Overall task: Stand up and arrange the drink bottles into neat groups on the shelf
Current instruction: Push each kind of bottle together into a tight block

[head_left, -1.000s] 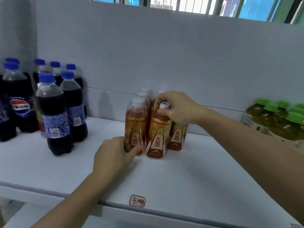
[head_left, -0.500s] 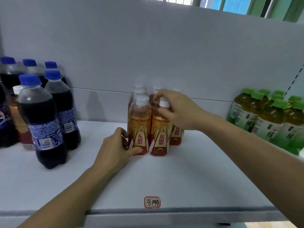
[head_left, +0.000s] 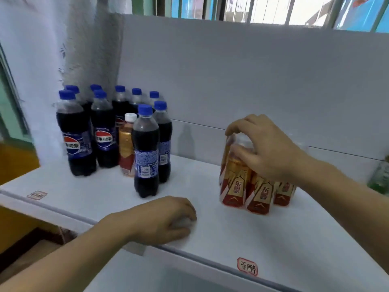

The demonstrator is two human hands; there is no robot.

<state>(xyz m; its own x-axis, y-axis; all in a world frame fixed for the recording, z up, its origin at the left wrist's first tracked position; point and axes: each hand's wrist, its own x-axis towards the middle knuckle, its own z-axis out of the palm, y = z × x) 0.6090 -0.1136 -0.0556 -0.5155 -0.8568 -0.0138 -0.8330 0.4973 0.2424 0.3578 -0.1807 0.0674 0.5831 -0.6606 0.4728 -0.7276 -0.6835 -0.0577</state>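
Nearest, on the front lip of the white shelf [head_left: 210,234], sits a red-bordered label [head_left: 247,266] with handwritten characters; a second, blurred label [head_left: 37,195] lies toward the left edge. Just behind the lip the left hand [head_left: 166,220] rests knuckles-up on the shelf surface, fingers curled under and grasping nothing that shows. Farther in and to the right stands a tight cluster of amber bottles [head_left: 255,190] with red-and-gold wrappers, all upright and touching one another; the right hand [head_left: 261,148] comes down over their tops, fingers and thumb curled around the neck of a front bottle — the caps are hidden beneath it. To the left, well apart from that cluster, a group of dark cola bottles [head_left: 145,152] with blue caps stands upright, reaching back toward the rear panel; one lone amber bottle [head_left: 127,148] with a white cap is lodged among them, between the front colas. At the far right edge a green bottle [head_left: 380,178] is partly in view — blurred.
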